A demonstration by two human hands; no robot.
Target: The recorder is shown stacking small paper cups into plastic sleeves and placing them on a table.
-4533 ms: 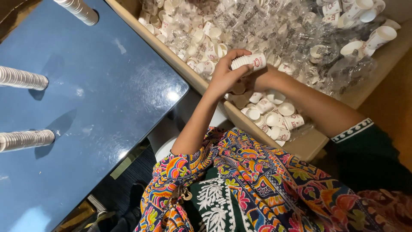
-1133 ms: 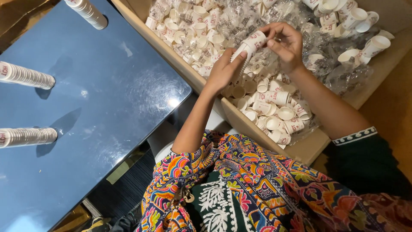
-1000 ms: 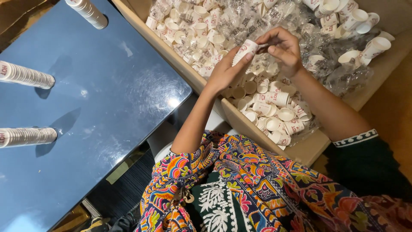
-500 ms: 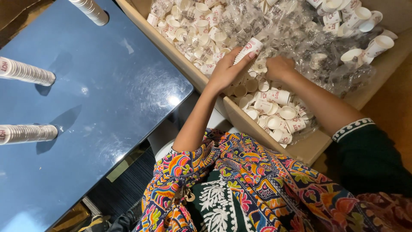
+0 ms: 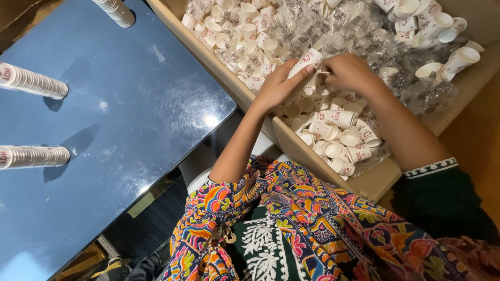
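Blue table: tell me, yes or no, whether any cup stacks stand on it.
Yes, three tall cup stacks stand on the blue table, off to the side of the left hand.

Left arm bare below short multicolour patterned sleeve. Right arm in dark green sleeve, white-patterned cuff. Near: dark green front panel, white embroidery.
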